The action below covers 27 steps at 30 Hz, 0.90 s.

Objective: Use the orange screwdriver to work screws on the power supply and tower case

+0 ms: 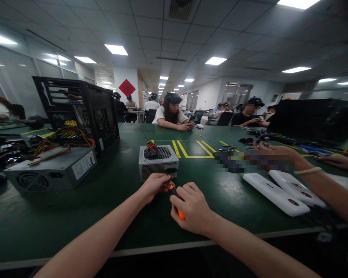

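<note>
In my right hand [191, 208] is a screwdriver [181, 214] with an orange and black handle, my fingers wrapped round it. Its thin shaft points up and away, toward the fingertips of my left hand [158, 183]. Those fingers are pinched together close to the shaft's tip; what they hold, if anything, is hidden. Just beyond them a small grey power supply unit [158, 168] sits on the green table, its perforated side facing me. A bundle of cables with black connectors [151, 150] rests on its top. I cannot tell whether my left hand touches the unit.
To the left lie a larger power supply [56, 170] and an open black computer case [84, 112]. Two white devices [278, 193] lie on the right, near a co-worker's arm [316, 173]. Yellow tape [197, 156] marks the table [118, 216]. Another person [174, 114] sits opposite.
</note>
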Motion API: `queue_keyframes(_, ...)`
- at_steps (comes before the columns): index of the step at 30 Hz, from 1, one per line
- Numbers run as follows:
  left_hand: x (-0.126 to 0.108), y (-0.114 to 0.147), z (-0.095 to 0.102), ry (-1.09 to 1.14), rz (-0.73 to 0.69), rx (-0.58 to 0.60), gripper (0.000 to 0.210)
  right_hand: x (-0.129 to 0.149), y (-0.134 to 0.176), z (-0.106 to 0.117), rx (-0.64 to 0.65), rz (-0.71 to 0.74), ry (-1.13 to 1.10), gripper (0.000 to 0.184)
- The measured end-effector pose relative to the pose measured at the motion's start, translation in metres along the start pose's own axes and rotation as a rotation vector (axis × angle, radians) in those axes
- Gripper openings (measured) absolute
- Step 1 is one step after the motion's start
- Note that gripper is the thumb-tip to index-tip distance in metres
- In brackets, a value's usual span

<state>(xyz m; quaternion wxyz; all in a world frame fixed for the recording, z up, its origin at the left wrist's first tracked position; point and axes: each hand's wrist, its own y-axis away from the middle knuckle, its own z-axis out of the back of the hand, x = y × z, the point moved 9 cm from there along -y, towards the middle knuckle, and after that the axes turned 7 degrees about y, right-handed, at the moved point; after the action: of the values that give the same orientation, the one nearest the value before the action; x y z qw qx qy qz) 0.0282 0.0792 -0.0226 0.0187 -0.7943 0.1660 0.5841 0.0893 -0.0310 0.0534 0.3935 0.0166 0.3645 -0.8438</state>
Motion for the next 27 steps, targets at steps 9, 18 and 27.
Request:
queue_keyframes(9,0.0058,-0.0024,-0.0078,0.259,0.086,0.05,0.025,-0.0066,-0.0005,-0.0026,-0.005,-0.057,-0.095,0.017)
queue_keyframes(18,0.0059,-0.0064,-0.0063,0.275,0.029,0.042,0.02,-0.0056,-0.0018,0.0011,-0.013,-0.048,-0.065,0.017)
queue_keyframes(27,0.0054,-0.0073,-0.0048,0.269,0.021,0.047,0.022,-0.0024,-0.0008,-0.0041,0.045,-0.009,-0.04,0.009)
